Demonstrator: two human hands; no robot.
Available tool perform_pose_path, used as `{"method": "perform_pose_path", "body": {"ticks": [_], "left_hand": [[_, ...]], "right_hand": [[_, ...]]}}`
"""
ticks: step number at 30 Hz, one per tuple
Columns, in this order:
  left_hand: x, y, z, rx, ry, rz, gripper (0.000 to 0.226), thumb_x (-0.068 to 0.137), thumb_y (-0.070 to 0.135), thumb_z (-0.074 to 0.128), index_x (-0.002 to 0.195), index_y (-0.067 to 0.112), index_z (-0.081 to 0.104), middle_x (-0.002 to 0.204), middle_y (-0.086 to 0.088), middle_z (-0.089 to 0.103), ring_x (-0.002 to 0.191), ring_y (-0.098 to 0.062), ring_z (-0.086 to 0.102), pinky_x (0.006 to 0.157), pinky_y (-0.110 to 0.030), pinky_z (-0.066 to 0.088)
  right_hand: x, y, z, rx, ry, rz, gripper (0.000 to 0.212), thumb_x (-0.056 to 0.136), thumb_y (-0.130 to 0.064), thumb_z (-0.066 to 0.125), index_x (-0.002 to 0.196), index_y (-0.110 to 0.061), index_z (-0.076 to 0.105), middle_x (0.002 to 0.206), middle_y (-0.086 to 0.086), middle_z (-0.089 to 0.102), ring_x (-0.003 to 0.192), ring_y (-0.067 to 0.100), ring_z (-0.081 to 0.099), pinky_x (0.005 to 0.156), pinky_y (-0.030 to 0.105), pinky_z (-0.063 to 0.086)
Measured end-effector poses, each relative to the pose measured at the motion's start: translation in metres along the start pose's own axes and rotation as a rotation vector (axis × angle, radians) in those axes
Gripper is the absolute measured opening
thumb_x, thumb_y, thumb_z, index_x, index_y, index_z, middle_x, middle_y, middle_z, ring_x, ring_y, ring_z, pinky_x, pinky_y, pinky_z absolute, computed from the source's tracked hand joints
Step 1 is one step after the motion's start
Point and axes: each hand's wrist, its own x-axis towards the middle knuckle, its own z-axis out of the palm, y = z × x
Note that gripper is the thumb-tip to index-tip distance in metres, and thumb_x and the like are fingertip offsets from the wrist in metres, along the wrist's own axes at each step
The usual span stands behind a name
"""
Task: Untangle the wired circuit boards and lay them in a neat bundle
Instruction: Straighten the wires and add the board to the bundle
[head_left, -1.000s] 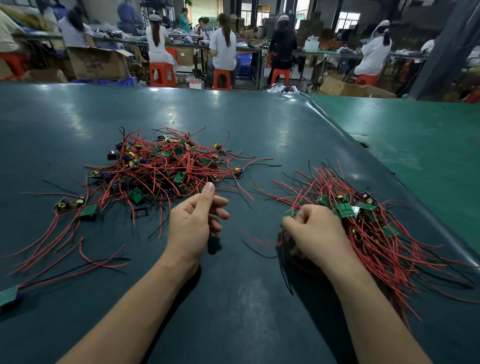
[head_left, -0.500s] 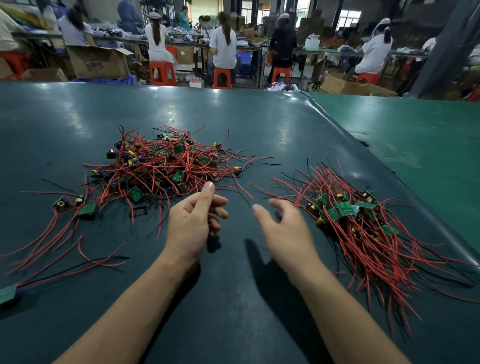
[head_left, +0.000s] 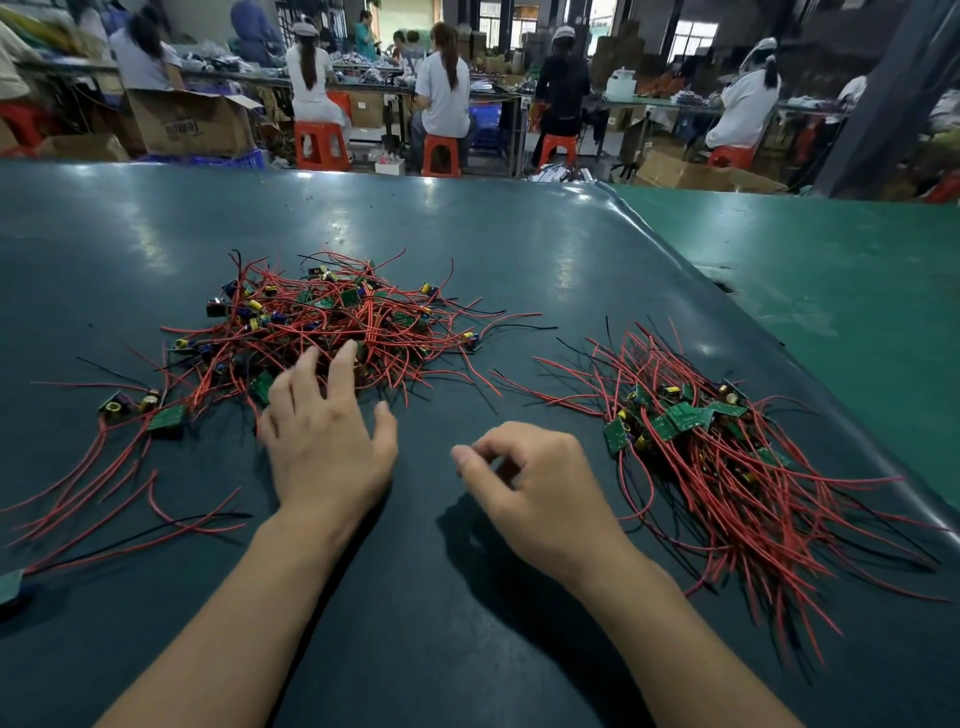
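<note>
Tangle (head_left: 332, 332): heaped on your bench (head_left: 519, 249). Your left hand (head_left: 327, 447) reaches its near edge, fingers (head_left: 343, 369) spread and holding nothing. Bundle (head_left: 727, 457): right of the tangle. Your right hand (head_left: 535, 483), between them, is loosely curled and empty.
</note>
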Motion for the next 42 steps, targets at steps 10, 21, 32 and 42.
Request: {"method": "perform_pose_path", "body": {"ticks": [10,21,32,42], "left_hand": [[0.006,-0.003,-0.002,-0.189,0.13,0.067,0.022,0.093,0.023,0.061,0.105,0.011,0.074,0.103,-0.01,0.073,0.096,-0.035,0.064,0.088,-0.046,0.049],[-0.01,0.013,-0.004,-0.381,0.268,0.322,0.051,0.094,0.033,0.058,0.051,0.007,0.066,0.048,-0.007,0.062,0.044,-0.026,0.06,0.046,-0.041,0.047],[-0.041,0.036,-0.015,-0.766,0.066,0.816,0.052,0.093,0.014,0.056,0.044,0.007,0.041,0.045,-0.003,0.038,0.041,-0.018,0.031,0.039,-0.029,0.029],[-0.046,0.039,-0.019,-0.881,0.013,0.801,0.043,0.09,0.027,0.06,0.052,0.012,0.048,0.052,0.008,0.041,0.044,-0.012,0.038,0.045,-0.023,0.032]], "right_hand": [[0.003,0.009,-0.001,0.0,0.011,0.06,0.03,0.092,-0.036,0.064,0.072,-0.015,0.068,0.071,-0.005,0.065,0.063,0.016,0.058,0.068,0.037,0.05],[0.007,0.017,-0.001,0.012,0.108,0.152,0.02,0.089,-0.037,0.066,0.079,-0.02,0.07,0.067,-0.012,0.064,0.055,0.008,0.054,0.065,0.03,0.047],[0.01,0.02,0.003,0.236,-0.083,0.087,0.055,0.078,-0.025,0.07,0.128,-0.039,0.052,0.099,-0.011,0.064,0.066,0.021,0.061,0.066,0.033,0.051],[0.014,0.006,0.005,0.784,0.115,0.191,0.017,0.089,-0.001,0.066,0.089,-0.015,0.075,0.086,0.009,0.076,0.078,0.021,0.069,0.073,0.035,0.058]]}}
